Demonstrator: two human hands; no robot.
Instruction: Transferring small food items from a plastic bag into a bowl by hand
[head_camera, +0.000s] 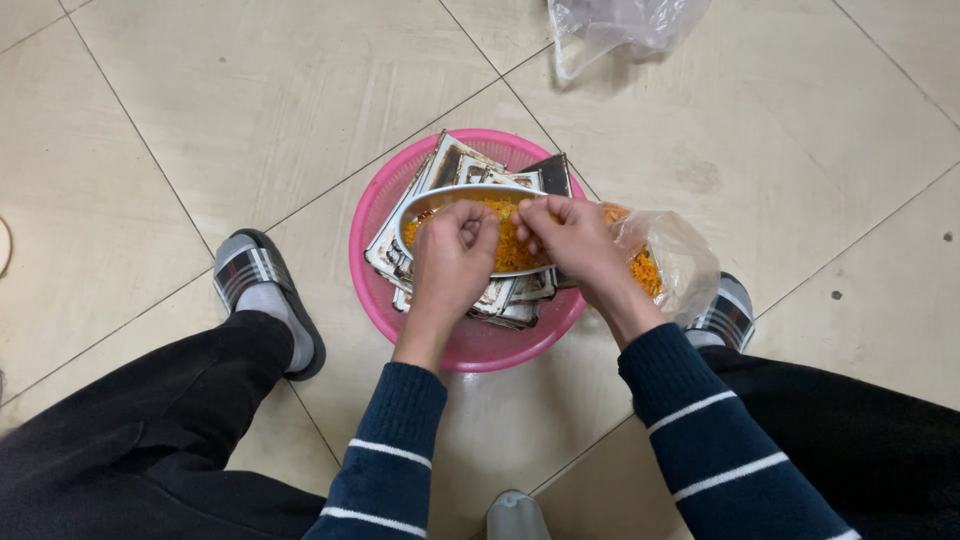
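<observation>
Steel oval dish (470, 195) | long axis left-right | both hands (510, 245) above

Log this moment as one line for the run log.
left hand: grips metal dish | right hand: in orange shreds | below: pink basket, trays

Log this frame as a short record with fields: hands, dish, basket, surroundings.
left hand: grip on near rim of the oval metal dish
right hand: fingers pinched over the orange shreds
dish: resting on stacked dark trays
basket: pink basket holding the trays, on tiled floor
right of basket: clear bag of shreds
top: another clear plastic bag
</observation>
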